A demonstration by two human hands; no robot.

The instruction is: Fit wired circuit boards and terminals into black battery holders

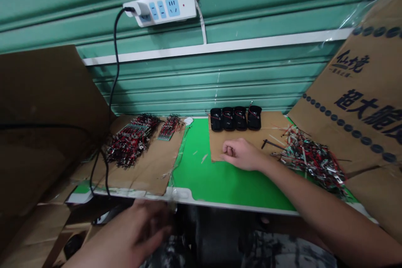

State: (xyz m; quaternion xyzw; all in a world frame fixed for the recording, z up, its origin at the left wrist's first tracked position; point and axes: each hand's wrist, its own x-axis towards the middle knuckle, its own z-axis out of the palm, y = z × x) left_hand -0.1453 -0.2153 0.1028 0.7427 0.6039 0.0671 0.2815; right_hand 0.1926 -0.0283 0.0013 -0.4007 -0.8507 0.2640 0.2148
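My right hand (pixel 240 153) is curled into a loose fist over the front edge of a brown cardboard sheet (pixel 232 142) on the green table (pixel 216 184). Nothing shows in its fingers. Just behind it, several black plastic housings (pixel 228 118) with thin wires stand in a row. A thin black tool (pixel 272 144), its kind unclear, lies to its right. My left hand (pixel 147 226) is low in front of the table's front edge, smeared by motion, so its fingers cannot be read.
Small circuit boards with red and black wires (pixel 130 142) are heaped on the left cardboard, beside a smaller bundle (pixel 169 127). Another tangle of wired parts (pixel 314 159) lies at right. Cardboard boxes flank both sides. A power strip (pixel 166 7) with black cable hangs on the green shutter.
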